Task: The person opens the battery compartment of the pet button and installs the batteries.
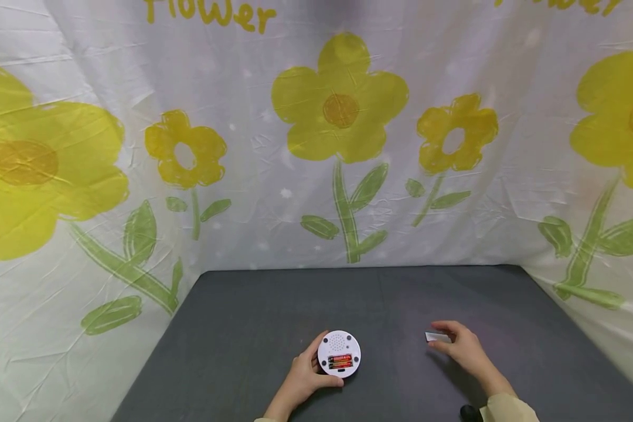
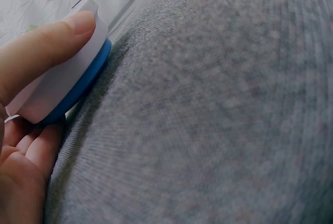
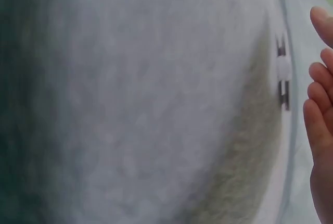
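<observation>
A round white battery-powered device (image 1: 339, 341) is held with its underside up, showing a speaker grille, dark feet and an uncovered compartment with red batteries (image 1: 340, 361). My left hand (image 1: 305, 375) grips it from the left, thumb at the near edge and fingers round the far side. From the left wrist, the left thumb (image 2: 78, 26) presses on the white casing (image 2: 54, 81), and a blue rim (image 2: 86, 83) shows below. Off to the right, my right hand (image 1: 465, 350) pinches a small flat white piece (image 1: 436, 337) between thumb and fingers, above the table.
The dark grey tabletop (image 1: 274, 305) stretches back to a white curtain (image 1: 253, 223) printed with yellow flowers. Beside the right sleeve (image 1: 509, 408) a small black object (image 1: 470, 413) shows at the bottom edge.
</observation>
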{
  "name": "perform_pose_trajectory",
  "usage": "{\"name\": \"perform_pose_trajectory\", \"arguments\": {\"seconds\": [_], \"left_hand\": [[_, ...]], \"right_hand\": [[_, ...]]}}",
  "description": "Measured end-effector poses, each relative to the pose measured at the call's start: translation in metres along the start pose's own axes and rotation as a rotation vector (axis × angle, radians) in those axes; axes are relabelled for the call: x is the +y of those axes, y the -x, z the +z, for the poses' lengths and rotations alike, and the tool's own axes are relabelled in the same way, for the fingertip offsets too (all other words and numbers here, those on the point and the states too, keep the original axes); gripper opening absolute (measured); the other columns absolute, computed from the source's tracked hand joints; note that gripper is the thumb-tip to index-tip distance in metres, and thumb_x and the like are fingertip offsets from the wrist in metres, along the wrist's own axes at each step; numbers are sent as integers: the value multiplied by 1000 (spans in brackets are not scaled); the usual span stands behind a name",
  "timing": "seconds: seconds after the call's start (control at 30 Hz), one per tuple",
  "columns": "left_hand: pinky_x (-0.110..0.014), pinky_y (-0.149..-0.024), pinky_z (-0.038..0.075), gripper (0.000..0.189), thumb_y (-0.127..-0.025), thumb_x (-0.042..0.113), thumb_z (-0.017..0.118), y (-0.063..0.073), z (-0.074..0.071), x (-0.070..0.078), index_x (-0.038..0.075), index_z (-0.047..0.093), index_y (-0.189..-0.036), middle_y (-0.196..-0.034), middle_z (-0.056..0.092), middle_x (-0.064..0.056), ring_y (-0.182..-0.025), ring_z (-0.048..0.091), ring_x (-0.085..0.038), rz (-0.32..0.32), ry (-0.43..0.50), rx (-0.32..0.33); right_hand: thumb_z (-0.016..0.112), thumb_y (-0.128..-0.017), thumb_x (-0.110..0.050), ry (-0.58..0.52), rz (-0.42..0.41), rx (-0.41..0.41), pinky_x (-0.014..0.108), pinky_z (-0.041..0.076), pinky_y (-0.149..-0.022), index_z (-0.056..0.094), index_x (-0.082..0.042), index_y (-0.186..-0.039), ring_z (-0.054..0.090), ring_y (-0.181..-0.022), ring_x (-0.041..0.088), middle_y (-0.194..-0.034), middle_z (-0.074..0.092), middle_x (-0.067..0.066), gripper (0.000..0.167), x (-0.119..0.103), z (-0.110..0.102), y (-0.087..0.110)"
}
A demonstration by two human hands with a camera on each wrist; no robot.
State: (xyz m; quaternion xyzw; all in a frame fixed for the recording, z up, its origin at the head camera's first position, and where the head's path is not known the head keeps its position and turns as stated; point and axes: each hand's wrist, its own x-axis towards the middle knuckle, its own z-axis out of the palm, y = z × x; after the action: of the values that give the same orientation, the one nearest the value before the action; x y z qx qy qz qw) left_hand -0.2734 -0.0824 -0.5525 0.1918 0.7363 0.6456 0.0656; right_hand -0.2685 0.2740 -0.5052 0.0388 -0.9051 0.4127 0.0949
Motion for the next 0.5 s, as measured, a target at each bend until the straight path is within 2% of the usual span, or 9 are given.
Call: {"name": "perform_pose_trajectory", "arguments": {"seconds": [0.2, 0.33, 0.5], "left_hand": [[-23, -87, 43, 102, -60, 13, 88, 1, -1, 1, 4, 31, -144, -136, 41, -18, -120, 45, -22, 4, -23, 4], [-25, -88, 43, 101, -60, 12, 87, 1, -1, 1, 3, 31, -143, -137, 40, -21, -120, 45, -24, 8, -27, 3], [-26, -89, 43, 103, -58, 13, 89, 1, 0, 3, 5, 32, -143, -138, 39, -20, -121, 43, -25, -25, -32, 15]], "right_hand": [[83, -66, -13, 81, -3, 38, 47, 45, -79, 61, 8, -109, 58, -93, 35, -103, 60, 20, 53, 11, 1, -3], [84, -65, -14, 135, -1, 19, 49, 43, -78, 59, 11, -108, 56, -91, 35, -101, 58, 21, 56, 18, 1, -4], [82, -66, -13, 153, 27, -4, 50, 40, -80, 58, 12, -109, 54, -92, 36, -101, 57, 21, 55, 20, 0, -5]]}}
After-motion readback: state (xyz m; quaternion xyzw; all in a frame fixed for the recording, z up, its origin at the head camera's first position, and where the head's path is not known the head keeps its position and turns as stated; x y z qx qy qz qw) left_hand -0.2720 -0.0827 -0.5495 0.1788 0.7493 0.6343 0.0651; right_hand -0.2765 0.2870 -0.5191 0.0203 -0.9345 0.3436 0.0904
